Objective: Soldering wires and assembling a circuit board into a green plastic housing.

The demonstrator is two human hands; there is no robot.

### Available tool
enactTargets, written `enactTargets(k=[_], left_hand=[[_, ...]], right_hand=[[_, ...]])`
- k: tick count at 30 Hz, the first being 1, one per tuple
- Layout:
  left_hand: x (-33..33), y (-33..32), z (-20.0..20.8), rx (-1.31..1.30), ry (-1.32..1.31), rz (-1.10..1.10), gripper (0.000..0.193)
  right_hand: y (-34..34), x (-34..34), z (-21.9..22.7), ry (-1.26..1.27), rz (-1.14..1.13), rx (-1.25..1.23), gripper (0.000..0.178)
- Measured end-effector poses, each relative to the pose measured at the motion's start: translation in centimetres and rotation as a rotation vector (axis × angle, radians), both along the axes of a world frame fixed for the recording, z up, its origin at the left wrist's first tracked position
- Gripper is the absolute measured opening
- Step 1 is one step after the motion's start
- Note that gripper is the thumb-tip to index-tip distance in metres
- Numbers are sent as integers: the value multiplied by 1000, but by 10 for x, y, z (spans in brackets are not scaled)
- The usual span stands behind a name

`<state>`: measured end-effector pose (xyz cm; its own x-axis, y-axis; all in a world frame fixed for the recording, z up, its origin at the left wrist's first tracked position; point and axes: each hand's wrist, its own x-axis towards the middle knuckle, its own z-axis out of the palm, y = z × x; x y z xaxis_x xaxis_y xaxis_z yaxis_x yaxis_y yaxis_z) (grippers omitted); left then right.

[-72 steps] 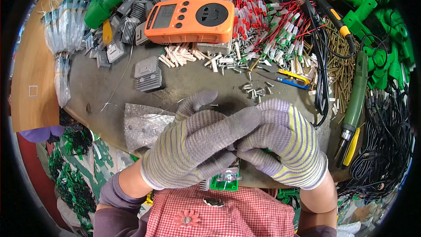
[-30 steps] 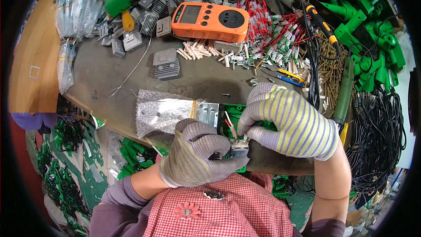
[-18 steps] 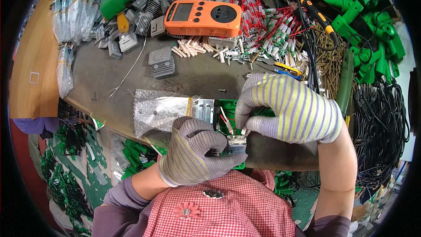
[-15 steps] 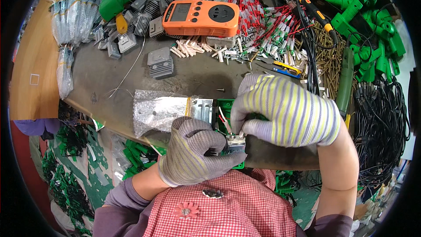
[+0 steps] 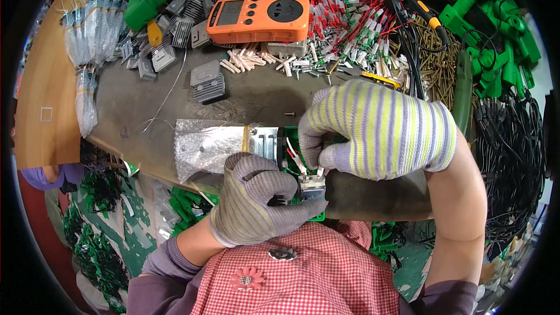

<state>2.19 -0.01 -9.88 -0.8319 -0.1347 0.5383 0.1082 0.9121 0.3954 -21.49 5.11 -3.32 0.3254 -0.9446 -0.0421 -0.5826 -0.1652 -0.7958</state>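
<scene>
1. Head view; take the green housing (image 5: 291,132) as the clock's centre, twelve at the top. It lies uncovered at the table's near edge, between your hands.
2. Your left hand (image 5: 254,201), at eight o'clock, is curled around the housing's lower end. Your thumb lies across it below the silver metal block (image 5: 313,186); the undersides of your fingers are hidden.
3. Your right hand (image 5: 379,131), at two o'clock, has thumb and forefinger pinched on a small white sleeve (image 5: 320,171), just above the block. The other fingers are folded; what they may cover cannot be told.
4. A white-and-red lead (image 5: 297,160) stands at a slant inside the housing, just left of the pinch.
5. Step in hand, as judged: seating or positioning the sleeved lead at the block, left hand bracing, right hand doing fine work.
6. The next move appears to call for a steady housing, a light pinch, and the neighbouring lead clear of your fingertips.
7. Surroundings: bubble-wrapped metal part (image 5: 213,146) toward ten o'clock, its bare end beside the housing; loose screw (image 5: 289,114) at twelve; finned heat sink (image 5: 207,81) between ten and eleven; white sleeve pile (image 5: 248,59) at eleven; orange meter (image 5: 259,18) beyond, near twelve.
</scene>
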Motion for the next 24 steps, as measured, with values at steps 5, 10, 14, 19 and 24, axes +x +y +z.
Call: enactTargets(k=[5,10,14,19,24], left_hand=[[2,-1,-1,14,-24,10,43],[-5,4,4,64,46,63,31],[-6,0,7,57,26,22,30],[-8,-1,9,30,0,-11,30],[-5,3,4,69,35,49,36]], right_hand=[[3,12,3,205,72,-119,9],[19,9,0,93,-57,-98,10],[37,27,2,246,-120,-88,10],[46,30,-3,266,-210,-133,14],[37,12,-11,112,-171,-235,19]])
